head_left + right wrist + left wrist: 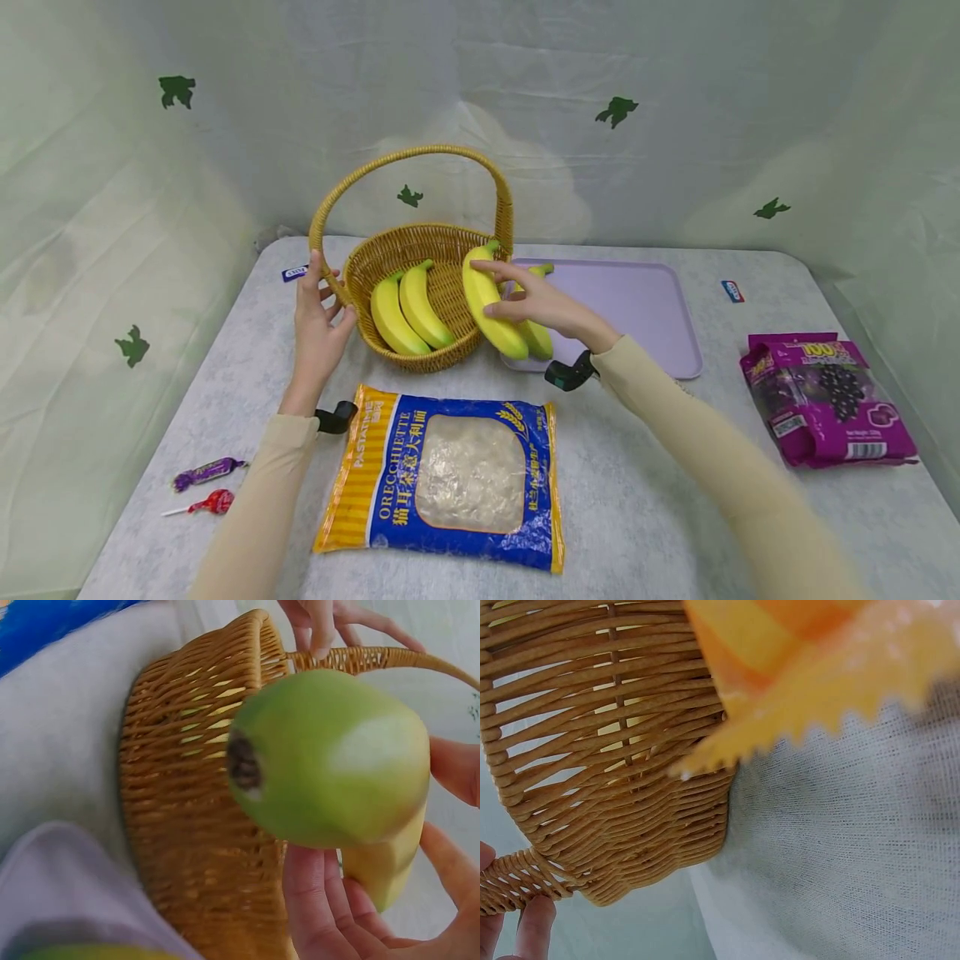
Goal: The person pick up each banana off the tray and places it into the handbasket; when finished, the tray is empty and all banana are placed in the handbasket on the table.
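The head view shows, nearest the person, a blue and yellow bag of orecchiette pasta (446,473) lying flat on the grey cloth-covered table (637,517), with two wrapped sweets, one purple (204,473) and one red (212,502), near the left edge and a purple packet printed with grapes (825,400) well apart at the right. Beyond the pasta bag stands a round woven wicker basket with a tall arched handle (420,250), holding two yellow bananas (408,315) side by side. The left hand (317,323) rests against the basket's left rim where the handle joins, fingers fairly straight and lightly spread; the left wrist view shows fingertips (534,924) touching the woven handle base. The right hand (542,304) grips a third yellow banana with a green tip (489,302), fingers and thumb curled round its middle, holding it over the basket's right rim. Just behind the hand a fourth banana (536,333) lies on the near left corner of a flat lilac plastic tray (637,308), which sits just beside the basket. The right wrist view shows the held banana's green end (330,757) close up.
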`<state>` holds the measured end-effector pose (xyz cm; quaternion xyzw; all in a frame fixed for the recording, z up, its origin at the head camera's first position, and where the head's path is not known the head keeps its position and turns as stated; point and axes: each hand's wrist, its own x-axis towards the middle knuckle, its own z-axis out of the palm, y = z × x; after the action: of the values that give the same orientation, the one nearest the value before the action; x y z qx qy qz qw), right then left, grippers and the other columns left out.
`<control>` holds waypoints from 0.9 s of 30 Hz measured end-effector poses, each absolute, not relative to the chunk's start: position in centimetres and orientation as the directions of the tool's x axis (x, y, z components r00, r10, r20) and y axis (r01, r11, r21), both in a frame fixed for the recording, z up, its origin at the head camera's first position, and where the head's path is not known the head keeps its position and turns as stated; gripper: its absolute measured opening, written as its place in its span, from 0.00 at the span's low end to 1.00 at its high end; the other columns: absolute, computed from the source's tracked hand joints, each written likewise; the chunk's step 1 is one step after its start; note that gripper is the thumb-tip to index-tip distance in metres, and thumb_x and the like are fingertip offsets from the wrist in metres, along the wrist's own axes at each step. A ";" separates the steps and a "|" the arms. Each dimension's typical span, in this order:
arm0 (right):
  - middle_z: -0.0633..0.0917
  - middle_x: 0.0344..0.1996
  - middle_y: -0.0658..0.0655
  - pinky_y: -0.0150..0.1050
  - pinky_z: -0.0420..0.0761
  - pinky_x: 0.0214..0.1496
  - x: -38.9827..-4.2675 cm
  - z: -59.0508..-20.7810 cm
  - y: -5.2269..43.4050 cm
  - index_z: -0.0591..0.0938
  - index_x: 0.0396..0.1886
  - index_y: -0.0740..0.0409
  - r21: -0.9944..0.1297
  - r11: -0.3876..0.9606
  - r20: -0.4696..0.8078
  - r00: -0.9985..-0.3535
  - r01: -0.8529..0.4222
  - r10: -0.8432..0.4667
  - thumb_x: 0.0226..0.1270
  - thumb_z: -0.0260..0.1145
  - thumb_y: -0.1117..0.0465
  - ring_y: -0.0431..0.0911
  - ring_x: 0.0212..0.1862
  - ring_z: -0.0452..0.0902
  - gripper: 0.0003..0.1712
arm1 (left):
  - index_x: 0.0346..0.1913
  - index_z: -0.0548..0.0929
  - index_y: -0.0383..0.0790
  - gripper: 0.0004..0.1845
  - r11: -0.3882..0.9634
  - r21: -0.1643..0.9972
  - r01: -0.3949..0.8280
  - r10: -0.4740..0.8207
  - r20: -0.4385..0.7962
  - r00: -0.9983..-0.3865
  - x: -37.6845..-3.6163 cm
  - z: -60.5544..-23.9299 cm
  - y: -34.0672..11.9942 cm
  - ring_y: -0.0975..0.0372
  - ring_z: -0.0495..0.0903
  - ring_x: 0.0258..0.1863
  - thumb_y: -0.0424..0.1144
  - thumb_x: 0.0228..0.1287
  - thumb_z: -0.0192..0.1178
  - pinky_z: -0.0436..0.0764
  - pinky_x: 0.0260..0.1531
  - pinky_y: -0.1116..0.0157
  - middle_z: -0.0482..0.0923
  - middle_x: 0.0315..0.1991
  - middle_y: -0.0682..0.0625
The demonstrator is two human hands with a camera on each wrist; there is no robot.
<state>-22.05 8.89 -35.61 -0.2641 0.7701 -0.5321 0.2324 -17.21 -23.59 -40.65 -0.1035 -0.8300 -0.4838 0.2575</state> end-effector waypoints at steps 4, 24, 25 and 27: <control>0.64 0.64 0.55 0.45 0.77 0.51 -22.6 -35.4 7.2 0.64 0.72 0.38 -0.934 0.294 -0.044 -0.752 -0.202 -0.658 0.65 0.65 0.54 0.50 0.57 0.69 0.37 | 0.76 0.47 0.63 0.48 0.507 0.751 0.424 -0.074 0.528 -0.846 -17.1 -40.6 -23.5 0.46 0.67 0.57 0.19 0.61 0.51 0.72 0.54 0.42 0.56 0.65 0.40; 0.69 0.60 0.57 0.39 0.77 0.46 -25.8 -36.8 1.8 0.68 0.70 0.44 -0.929 0.313 -0.033 -0.800 -0.196 -0.600 0.66 0.64 0.55 0.47 0.56 0.66 0.33 | 0.74 0.50 0.70 0.51 0.478 0.752 0.454 -0.065 0.546 -0.836 -15.2 -37.7 -21.6 0.38 0.65 0.57 0.14 0.59 0.47 0.70 0.53 0.37 0.54 0.62 0.30; 0.70 0.59 0.58 0.38 0.76 0.45 -26.0 -36.9 1.7 0.68 0.70 0.45 -0.926 0.323 -0.041 -0.801 -0.193 -0.597 0.66 0.64 0.55 0.47 0.54 0.67 0.33 | 0.74 0.50 0.69 0.51 0.478 0.752 0.455 -0.065 0.547 -0.835 -15.2 -37.7 -21.7 0.39 0.65 0.57 0.14 0.59 0.47 0.70 0.53 0.37 0.54 0.62 0.30; 0.70 0.58 0.59 0.37 0.76 0.41 -26.2 -37.1 1.4 0.69 0.70 0.45 -0.922 0.343 -0.061 -0.803 -0.182 -0.593 0.66 0.64 0.55 0.47 0.50 0.68 0.32 | 0.74 0.49 0.69 0.51 0.477 0.749 0.459 -0.064 0.551 -0.832 -15.3 -37.8 -21.7 0.39 0.65 0.57 0.14 0.59 0.48 0.70 0.53 0.37 0.54 0.62 0.30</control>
<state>-26.18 1.41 -37.08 -0.2437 0.7952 -0.5188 0.1977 -15.29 -21.72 -37.80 -0.1206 -0.8181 -0.4967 0.2636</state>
